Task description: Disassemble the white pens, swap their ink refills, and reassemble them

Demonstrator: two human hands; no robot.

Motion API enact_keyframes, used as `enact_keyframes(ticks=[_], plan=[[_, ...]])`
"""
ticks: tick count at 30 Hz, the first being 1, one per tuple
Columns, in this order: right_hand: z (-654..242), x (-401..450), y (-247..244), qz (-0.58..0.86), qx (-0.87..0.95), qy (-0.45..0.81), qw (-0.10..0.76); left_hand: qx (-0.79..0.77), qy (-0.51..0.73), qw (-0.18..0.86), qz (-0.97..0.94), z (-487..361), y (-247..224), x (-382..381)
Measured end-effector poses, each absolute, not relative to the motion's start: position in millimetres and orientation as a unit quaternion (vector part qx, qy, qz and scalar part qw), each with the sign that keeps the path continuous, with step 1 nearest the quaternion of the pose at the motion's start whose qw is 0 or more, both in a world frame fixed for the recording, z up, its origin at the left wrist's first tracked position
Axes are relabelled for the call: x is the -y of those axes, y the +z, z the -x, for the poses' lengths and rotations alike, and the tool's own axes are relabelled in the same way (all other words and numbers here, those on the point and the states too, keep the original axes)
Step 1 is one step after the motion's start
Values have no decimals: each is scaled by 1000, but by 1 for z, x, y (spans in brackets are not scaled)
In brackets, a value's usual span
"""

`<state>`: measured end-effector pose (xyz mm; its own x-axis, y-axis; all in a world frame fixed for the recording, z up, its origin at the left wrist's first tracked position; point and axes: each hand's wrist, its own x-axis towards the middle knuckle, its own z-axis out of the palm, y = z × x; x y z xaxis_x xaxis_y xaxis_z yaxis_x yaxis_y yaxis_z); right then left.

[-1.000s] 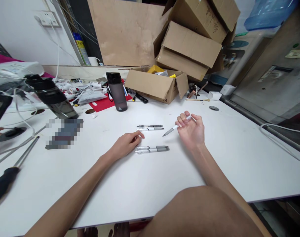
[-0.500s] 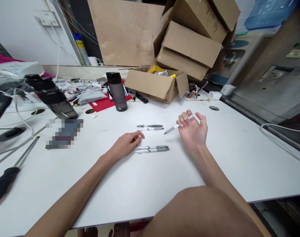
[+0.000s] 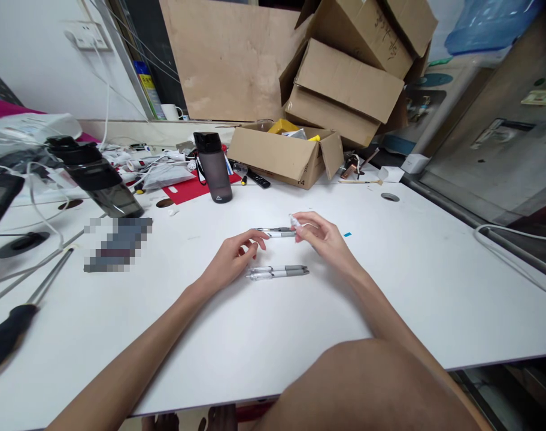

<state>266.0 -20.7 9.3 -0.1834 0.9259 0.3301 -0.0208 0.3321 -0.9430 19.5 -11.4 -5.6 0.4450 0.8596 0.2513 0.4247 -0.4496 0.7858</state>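
My right hand (image 3: 324, 239) is closed in a pinch on a pen; only its clear, whitish end (image 3: 294, 221) pokes out by the fingertips, and the fingers hide the rest. It hovers just over the right ends of two pens lying side by side, a dark one (image 3: 275, 229) and a white one (image 3: 281, 234). At the left ends of those pens is my left hand (image 3: 237, 254), loosely curved, fingers apart, holding nothing; its fingertips overlap the pens. Nearer me lie two white pens with grey grips (image 3: 284, 272), parallel and close together.
A small blue piece (image 3: 347, 234) lies right of my right hand. Behind stand a dark bottle (image 3: 215, 170) and an open cardboard box (image 3: 273, 152). On the left are another bottle (image 3: 97, 179), a pixelated object (image 3: 118, 245), cables and a screwdriver (image 3: 12, 329).
My right hand has moved left and turned over from palm-up, bringing its pen above the back pair. My left hand has shifted slightly right, its fingers over the pens' left ends.
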Motion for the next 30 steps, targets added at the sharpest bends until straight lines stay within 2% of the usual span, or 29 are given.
enact_keyframes(ticks=[6,17,20,25,30], plan=[[-259,26,-2,371,680,466,427,-361,374,410,-750,-24,-1,13],[-258,32,2,379,695,497,355,-360,357,413,-757,-22,-3,11],[-262,29,0,406,682,482,370,-364,386,428,-732,-18,-2,7],[-271,18,-6,446,642,416,465,-381,471,428,-671,-9,1,-1],[-275,14,-2,427,634,404,503,-393,483,437,-649,-6,2,-2]])
